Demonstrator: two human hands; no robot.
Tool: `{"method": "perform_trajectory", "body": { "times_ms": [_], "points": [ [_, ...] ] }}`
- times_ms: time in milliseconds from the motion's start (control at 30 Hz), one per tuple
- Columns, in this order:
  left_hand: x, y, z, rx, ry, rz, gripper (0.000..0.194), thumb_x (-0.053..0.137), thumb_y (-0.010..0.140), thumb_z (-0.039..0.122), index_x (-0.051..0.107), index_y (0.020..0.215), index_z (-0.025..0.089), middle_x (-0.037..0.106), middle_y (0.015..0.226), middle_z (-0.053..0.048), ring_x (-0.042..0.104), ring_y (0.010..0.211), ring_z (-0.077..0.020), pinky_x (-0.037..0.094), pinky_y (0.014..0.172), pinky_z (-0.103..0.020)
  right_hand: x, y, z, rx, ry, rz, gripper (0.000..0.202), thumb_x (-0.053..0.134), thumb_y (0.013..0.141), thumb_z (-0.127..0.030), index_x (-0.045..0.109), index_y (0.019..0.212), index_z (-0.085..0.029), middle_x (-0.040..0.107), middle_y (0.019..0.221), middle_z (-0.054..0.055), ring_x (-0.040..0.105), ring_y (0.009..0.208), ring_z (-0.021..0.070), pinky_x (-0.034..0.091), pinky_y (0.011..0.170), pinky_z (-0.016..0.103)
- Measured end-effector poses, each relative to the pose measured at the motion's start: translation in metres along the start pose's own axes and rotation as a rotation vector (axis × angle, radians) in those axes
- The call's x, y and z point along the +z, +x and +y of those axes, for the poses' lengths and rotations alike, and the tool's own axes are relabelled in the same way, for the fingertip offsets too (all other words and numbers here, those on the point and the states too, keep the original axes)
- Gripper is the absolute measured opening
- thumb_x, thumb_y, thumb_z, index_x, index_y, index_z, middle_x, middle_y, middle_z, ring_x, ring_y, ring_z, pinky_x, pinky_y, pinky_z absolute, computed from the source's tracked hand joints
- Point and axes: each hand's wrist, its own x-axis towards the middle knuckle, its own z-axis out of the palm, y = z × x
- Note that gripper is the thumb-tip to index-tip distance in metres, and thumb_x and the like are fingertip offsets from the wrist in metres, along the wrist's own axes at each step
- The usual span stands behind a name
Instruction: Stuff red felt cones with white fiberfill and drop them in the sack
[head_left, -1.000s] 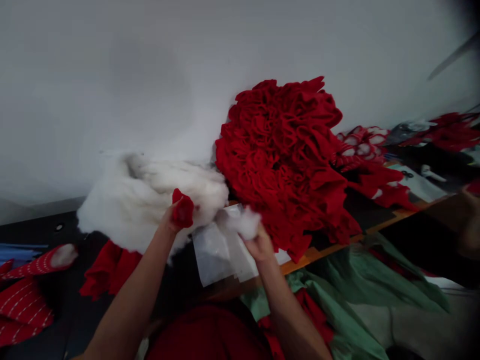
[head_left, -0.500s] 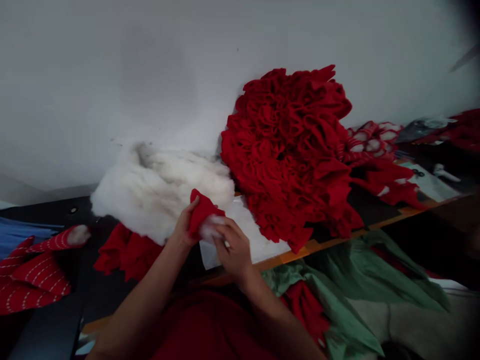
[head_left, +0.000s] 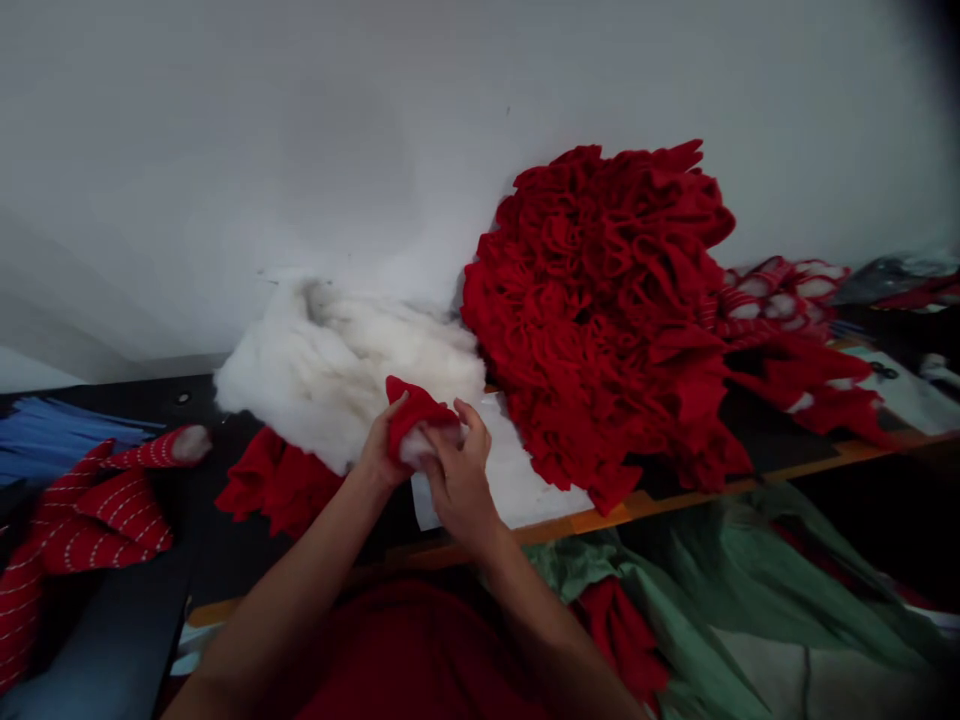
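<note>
My left hand (head_left: 381,452) is closed round a small red fabric pouch (head_left: 411,400), its pointed end facing up and away from me. White stuffing (head_left: 414,446) shows at the pouch's open side. My right hand (head_left: 463,488) is at that opening, its fingers pressed against the stuffing and partly within the red cloth; one or two fingers stand raised along the pouch's right edge. Just behind both hands lies a big heap of white fibre fill (head_left: 352,360). Part of the pouch is hidden by my fingers.
A tall pile of red fabric pieces (head_left: 600,310) stands right of the fill. Red cloth (head_left: 281,485) lies beside my left forearm. Striped stuffed pieces (head_left: 124,515) and blue strips (head_left: 60,430) are at left. Green cloth (head_left: 637,600) hangs below the table's orange-taped edge (head_left: 585,520).
My right hand has brought the loose tuft of stuffing into the pouch's opening, and its fingers have spread somewhat. The camera view has shifted slightly left.
</note>
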Motion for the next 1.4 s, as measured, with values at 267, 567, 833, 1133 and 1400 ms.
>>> {"method": "perform_trajectory", "body": {
  "times_ms": [267, 567, 833, 1133, 1400],
  "points": [
    [0.005, -0.001, -0.014, 0.026, 0.080, 0.060, 0.024, 0.043, 0.083, 0.025, 0.056, 0.067, 0.013, 0.060, 0.057, -0.002, 0.055, 0.050, -0.0093, 0.044, 0.050, -0.019, 0.011, 0.013, 0.014, 0.156, 0.182, 0.047, 0.029, 0.037, 0.069, -0.003, 0.056, 0.086, -0.017, 0.053, 0.100, 0.009, 0.050, 0.097, 0.0183, 0.043, 0.086, 0.033],
    [-0.020, -0.011, -0.024, 0.632, 0.565, -0.010, 0.036, 0.069, 0.062, 0.016, 0.056, 0.095, 0.022, 0.060, 0.088, 0.000, 0.055, 0.079, -0.0108, 0.043, 0.070, -0.019, 0.017, 0.017, 0.025, 0.482, 0.409, 0.240, 0.044, 0.055, 0.067, -0.019, 0.045, 0.110, -0.019, 0.057, 0.098, 0.005, 0.054, 0.087, 0.0157, 0.044, 0.077, 0.028],
    [-0.040, 0.000, -0.016, 0.763, 0.918, 0.161, 0.015, 0.058, 0.060, 0.015, 0.055, 0.075, 0.017, 0.054, 0.067, 0.004, 0.049, 0.061, -0.0100, 0.038, 0.057, -0.021, 0.020, 0.019, 0.031, 0.422, 0.416, -0.058, 0.030, 0.048, 0.061, -0.012, 0.059, 0.088, -0.019, 0.062, 0.080, 0.001, 0.056, 0.072, 0.0162, 0.046, 0.067, 0.027],
    [-0.049, 0.000, -0.001, 0.906, 1.175, 0.250, 0.028, 0.051, 0.057, 0.010, 0.050, 0.084, 0.019, 0.053, 0.082, 0.000, 0.051, 0.073, -0.0128, 0.041, 0.061, -0.023, 0.033, 0.026, 0.041, 0.401, 0.201, 0.201, 0.027, 0.043, 0.055, -0.010, 0.054, 0.078, -0.019, 0.056, 0.078, 0.002, 0.052, 0.074, 0.0178, 0.043, 0.071, 0.030],
    [-0.046, 0.007, -0.004, 0.732, 0.856, 0.190, 0.028, 0.048, 0.057, 0.012, 0.046, 0.084, 0.018, 0.051, 0.075, 0.003, 0.047, 0.061, -0.0091, 0.039, 0.054, -0.020, 0.029, 0.025, 0.026, 0.482, 0.638, -0.019, 0.039, 0.052, 0.059, -0.017, 0.051, 0.098, -0.019, 0.057, 0.094, 0.003, 0.054, 0.078, 0.0159, 0.045, 0.067, 0.028]
  ]
}}
